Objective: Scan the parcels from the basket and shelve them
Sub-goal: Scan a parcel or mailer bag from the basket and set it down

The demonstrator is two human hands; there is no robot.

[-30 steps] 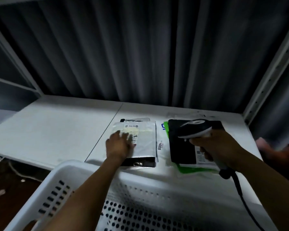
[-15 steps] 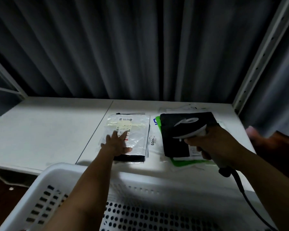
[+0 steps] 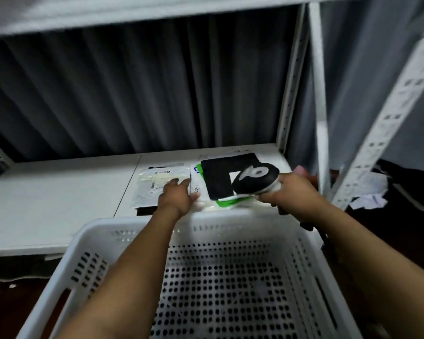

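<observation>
- Right grip (image 3: 294, 194) clamped round the handle of the scanner (image 3: 255, 178). Its head hangs over the black parcel (image 3: 220, 177) at the right end of the shelf (image 3: 59, 192).
- Left grip (image 3: 176, 196) apart, fingers laid forward where the silver parcel (image 3: 157, 187) meets the white parcel (image 3: 202, 192). It presses and holds nothing that I can see.
- Parcels lie flat on the shelf in two overlapping stacks. A dark one sits under the silver, and a green parcel (image 3: 227, 204) sits under the black.
- Basket (image 3: 230, 220) directly below me, its far rim at the shelf's front edge. No parcel shows on the perforated bottom between my arms, though the arms hide part of it.
- Judgement: unloading looks nearly or fully done. What's left is probably squaring the stacks and a last scan. I can't tell which labels are already read.
- Surface: white shelf board in two panels with a seam just left of the silver parcel.
- Room: dim, with a grey pleated curtain (image 3: 132, 94) behind. Upper shelf (image 3: 132, 13) overhead and a perforated white upright (image 3: 387, 113) on the right. Crumpled paper (image 3: 367, 192) on dark clutter beyond it.
</observation>
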